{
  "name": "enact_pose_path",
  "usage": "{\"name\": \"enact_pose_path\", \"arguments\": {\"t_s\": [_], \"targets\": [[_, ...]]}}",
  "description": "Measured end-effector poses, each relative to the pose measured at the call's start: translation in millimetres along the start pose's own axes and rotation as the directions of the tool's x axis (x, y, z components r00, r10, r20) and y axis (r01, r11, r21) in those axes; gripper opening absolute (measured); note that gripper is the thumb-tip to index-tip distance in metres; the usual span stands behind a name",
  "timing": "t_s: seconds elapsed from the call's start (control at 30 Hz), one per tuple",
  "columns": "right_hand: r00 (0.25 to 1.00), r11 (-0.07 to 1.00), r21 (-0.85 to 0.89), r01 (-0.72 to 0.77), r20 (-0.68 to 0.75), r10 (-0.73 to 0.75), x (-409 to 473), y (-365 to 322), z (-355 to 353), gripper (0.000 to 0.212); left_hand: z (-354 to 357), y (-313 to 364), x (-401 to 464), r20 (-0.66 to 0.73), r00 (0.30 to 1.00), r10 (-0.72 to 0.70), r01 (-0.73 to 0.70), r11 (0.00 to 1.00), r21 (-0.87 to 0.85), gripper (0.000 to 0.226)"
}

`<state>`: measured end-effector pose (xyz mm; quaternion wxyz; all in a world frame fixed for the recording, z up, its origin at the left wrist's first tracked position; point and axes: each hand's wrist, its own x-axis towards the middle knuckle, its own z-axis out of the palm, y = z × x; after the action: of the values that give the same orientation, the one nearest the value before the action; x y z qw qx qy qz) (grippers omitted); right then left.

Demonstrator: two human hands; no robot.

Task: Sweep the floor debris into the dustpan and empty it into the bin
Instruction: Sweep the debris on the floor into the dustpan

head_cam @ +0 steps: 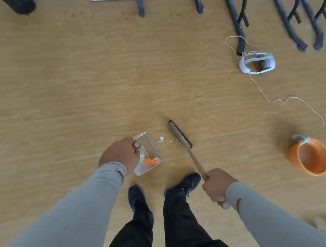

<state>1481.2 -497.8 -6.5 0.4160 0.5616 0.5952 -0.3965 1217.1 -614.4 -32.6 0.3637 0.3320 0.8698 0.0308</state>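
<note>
both hands grip: left hand (121, 155) dustpan (148, 153), right hand (217, 186) broom (183, 139).

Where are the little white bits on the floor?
In the head view, the white bits lie on the wooden floor near the middle, between the clear dustpan on their left and the broom head on their right.
</note>
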Motion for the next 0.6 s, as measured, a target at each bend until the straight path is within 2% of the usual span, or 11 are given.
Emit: {"name": "enact_pose_path", "arguments": {"t_s": [0.07, 0.13, 0.2, 0.27, 0.37, 0.47, 0.6], "targets": [[0.996, 0.999, 0.011, 0.035, 0.077, -0.036, -10, 3, 0, 0.023, -2, 1, 5, -0.014, 1.0, 0.006, -0.006, 1.0, 0.005, 0.014], [0.991, 0.991, 0.127, 0.04, 0.118, -0.055, -25, 19, -22, 0.036, -4, 2, 8, -0.017, 1.0, 0.012, -0.012, 1.0, 0.011, 0.015], [0.994, 0.964, 0.267, 0.014, 0.099, -0.042, -41, 41, -52, 0.044, -4, 2, 9, -0.024, 1.0, 0.015, -0.015, 1.0, 0.007, 0.014], [0.998, 0.948, 0.317, 0.003, 0.065, -0.025, -56, 55, -72, 0.048, -4, 2, 8, -0.033, 0.999, 0.019, -0.019, 1.0, 0.0, 0.017], [0.999, 0.959, 0.281, 0.041, 0.01, -0.046, -64, 48, -70, 0.053, -5, -3, 8, -0.034, 0.999, 0.021, -0.021, 1.0, 0.003, 0.023], [0.998, 0.965, 0.258, 0.052, -0.048, -0.041, -47, 32, -62, 0.049, -4, -7, 6, -0.034, 0.999, 0.025, -0.025, 1.0, 0.008, 0.023], [1.0, 0.979, 0.201, 0.022, -0.024, -0.017, -18, 8, -38, 0.042, -3, -7, 2, -0.043, 0.999, 0.024, -0.024, 1.0, 0.006, 0.02]]}}
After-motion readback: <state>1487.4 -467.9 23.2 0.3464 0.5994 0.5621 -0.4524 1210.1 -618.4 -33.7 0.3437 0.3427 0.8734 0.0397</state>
